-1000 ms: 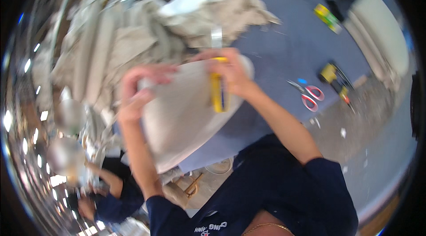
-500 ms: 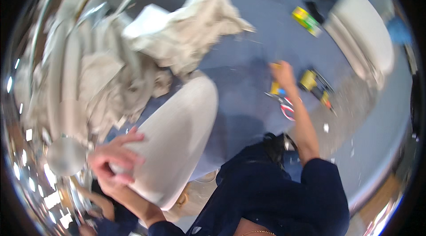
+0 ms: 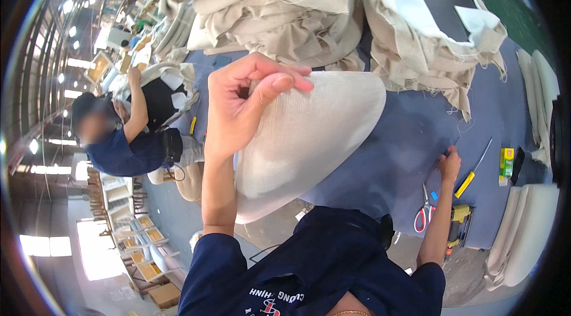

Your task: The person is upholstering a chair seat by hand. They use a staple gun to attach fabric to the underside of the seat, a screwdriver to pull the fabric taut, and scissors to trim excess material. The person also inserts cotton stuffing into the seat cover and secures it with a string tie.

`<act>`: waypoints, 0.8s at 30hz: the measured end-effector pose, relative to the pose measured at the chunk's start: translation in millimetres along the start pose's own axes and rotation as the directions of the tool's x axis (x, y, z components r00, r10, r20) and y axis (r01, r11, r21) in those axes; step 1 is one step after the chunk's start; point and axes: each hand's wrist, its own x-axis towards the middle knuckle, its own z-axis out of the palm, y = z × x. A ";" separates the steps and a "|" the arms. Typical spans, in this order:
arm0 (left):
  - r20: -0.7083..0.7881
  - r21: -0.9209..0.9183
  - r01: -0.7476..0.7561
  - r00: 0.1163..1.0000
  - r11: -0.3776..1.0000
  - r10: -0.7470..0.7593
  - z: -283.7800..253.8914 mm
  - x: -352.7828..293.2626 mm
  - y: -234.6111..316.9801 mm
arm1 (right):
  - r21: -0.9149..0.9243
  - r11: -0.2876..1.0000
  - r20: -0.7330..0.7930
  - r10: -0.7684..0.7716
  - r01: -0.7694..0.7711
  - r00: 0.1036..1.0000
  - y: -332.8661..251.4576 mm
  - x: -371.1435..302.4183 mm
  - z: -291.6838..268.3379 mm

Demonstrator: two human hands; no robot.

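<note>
My left hand [image 3: 244,99] is raised in front of a beige upholstered panel [image 3: 315,131], its fingers curled toward the thumb over the fabric. What they pinch, if anything, is hidden. The panel is tilted at the table's near edge, rounded at its far end. Out to the right, my right hand [image 3: 450,164] is low over the blue table [image 3: 386,167], fingers closed around something small and dark. Beside it lies a yellow-handled screwdriver [image 3: 466,185]. Scissors with red and white handles [image 3: 423,216] lie nearer, left of my forearm.
A yellow and black staple gun [image 3: 458,225] lies right of my forearm, with a green and yellow box [image 3: 506,164] beyond. Beige fabric covers [image 3: 267,19] are heaped at the back. Padded panels [image 3: 517,233] stand at right. A co-worker [image 3: 128,146] works at left.
The view has swung left, bringing the co-worker into clearer sight. My left hand is raised with fingers more curled. A yellow handle showed at my right hand; now the screwdriver lies beside it.
</note>
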 end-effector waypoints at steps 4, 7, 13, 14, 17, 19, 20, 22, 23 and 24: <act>-0.065 -0.106 -0.096 0.994 0.990 0.089 -32.0 -10.7 -33.2 | 0.893 0.375 0.210 0.142 -0.249 0.967 -77.8 -48.8 -66.8; -0.102 -0.187 -0.044 0.994 0.981 0.025 -45.3 -14.2 -46.8 | 0.984 0.125 0.113 0.099 -0.125 0.989 -166.7 -99.1 -113.4; 0.026 -0.328 -0.155 0.985 0.932 0.173 -46.6 -4.5 -63.3 | 0.551 0.482 -0.421 -0.545 0.682 0.725 -317.5 -124.2 -192.8; 0.045 -0.332 -0.160 0.982 0.930 0.185 -45.5 -3.3 -63.5 | 0.569 0.354 -0.503 -0.565 0.742 0.655 -352.0 -124.1 -199.9; 0.076 -0.417 -0.155 0.976 0.896 0.204 -46.2 -9.6 -65.0 | 0.825 0.130 -0.375 -0.600 0.549 0.706 -417.3 -144.6 -215.3; 0.082 -0.410 -0.167 0.972 0.897 0.219 -48.1 -8.5 -65.8 | 0.740 0.166 -0.397 -0.675 0.652 0.622 -441.5 -146.6 -230.5; 0.087 -0.406 -0.172 0.970 0.897 0.226 -48.6 -8.1 -65.5 | 0.693 0.178 -0.401 -0.710 0.698 0.579 -448.1 -146.2 -233.3; 0.080 -0.385 -0.183 0.970 0.905 0.230 -48.8 -8.4 -65.9 | 0.648 0.216 -0.403 -0.716 0.730 0.570 -452.4 -145.5 -229.2; 0.079 -0.374 -0.189 0.969 0.908 0.234 -48.6 -7.9 -65.7 | 0.624 0.234 -0.407 -0.718 0.746 0.565 -454.0 -145.0 -227.7; 0.077 -0.375 -0.193 0.968 0.907 0.238 -47.6 -7.1 -65.0 | 0.621 0.232 -0.423 -0.704 0.748 0.570 -455.8 -144.6 -227.3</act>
